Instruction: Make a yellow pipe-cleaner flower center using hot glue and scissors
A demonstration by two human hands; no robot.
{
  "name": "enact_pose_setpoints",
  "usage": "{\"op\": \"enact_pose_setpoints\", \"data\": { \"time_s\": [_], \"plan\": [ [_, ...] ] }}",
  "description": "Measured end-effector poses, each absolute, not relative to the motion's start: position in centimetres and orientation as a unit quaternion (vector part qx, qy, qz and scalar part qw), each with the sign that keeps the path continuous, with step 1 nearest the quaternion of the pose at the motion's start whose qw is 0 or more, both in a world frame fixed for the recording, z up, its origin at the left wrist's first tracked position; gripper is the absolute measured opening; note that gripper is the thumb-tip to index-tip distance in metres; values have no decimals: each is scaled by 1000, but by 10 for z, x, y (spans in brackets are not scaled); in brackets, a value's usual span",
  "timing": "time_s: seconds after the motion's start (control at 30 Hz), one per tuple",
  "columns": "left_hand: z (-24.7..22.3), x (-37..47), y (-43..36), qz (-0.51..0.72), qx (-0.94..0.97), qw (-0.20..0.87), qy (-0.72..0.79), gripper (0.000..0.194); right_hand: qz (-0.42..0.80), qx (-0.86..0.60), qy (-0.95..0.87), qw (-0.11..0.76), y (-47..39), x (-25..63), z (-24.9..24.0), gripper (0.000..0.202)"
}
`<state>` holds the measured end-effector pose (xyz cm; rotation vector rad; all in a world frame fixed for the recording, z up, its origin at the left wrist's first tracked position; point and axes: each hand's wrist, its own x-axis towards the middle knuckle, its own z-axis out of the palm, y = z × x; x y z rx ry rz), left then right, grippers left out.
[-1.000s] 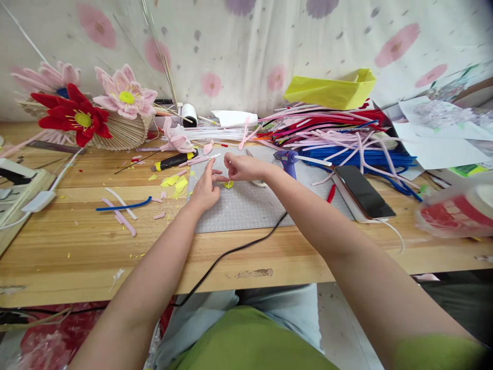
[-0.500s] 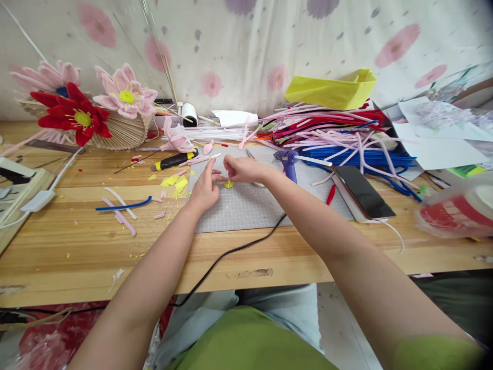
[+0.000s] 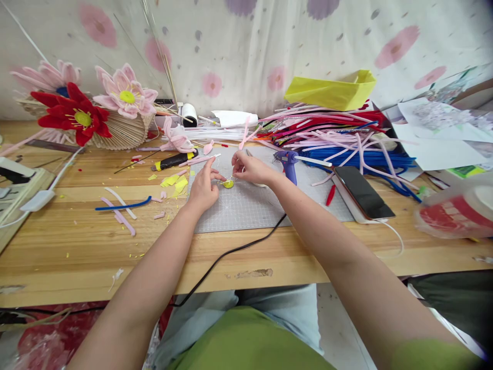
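Observation:
A small round yellow disc (image 3: 228,183) lies on the grey gridded cutting mat (image 3: 219,216). My left hand (image 3: 203,187) rests on the mat to the left, fingers stretched out and spread, one fingertip at or very close to the disc's edge. Its index fingertip is beside the white end of a thin stick. Just right of the disc and slightly above the mat, my right hand (image 3: 248,168) has its fingers bent together. Thin pale strands show near the disc and these fingers. Whatever the right fingers pinch is too small to make out.
A purple glue gun (image 3: 287,164) stands right of my right hand, its black cord (image 3: 231,251) crossing the table. A phone (image 3: 364,191) lies farther right. Pipe cleaners (image 3: 346,154) are heaped behind. Yellow scraps (image 3: 179,185) and a utility knife (image 3: 175,161) lie left; fuzzy flowers (image 3: 82,119) stand beyond.
My right hand has moved right and a little away from the yellow disc, uncovering more of it. My left hand has stayed almost in place.

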<state>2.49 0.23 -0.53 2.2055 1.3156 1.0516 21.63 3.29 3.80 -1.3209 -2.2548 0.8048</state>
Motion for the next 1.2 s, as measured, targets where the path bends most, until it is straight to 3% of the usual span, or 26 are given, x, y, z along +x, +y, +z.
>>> {"op": "enact_pose_setpoints", "data": {
  "time_s": [0.53,0.9,1.2],
  "plan": [
    [1,27,-4,429,710,219,514,77,346,-451,-736,369,15,221,12,21],
    [-6,19,8,566,607,181,527,75,230,-481,-779,330,5,208,2,25],
    [-10,15,16,594,588,185,516,50,158,-501,-783,332,6,213,-4,28]
  ]
}}
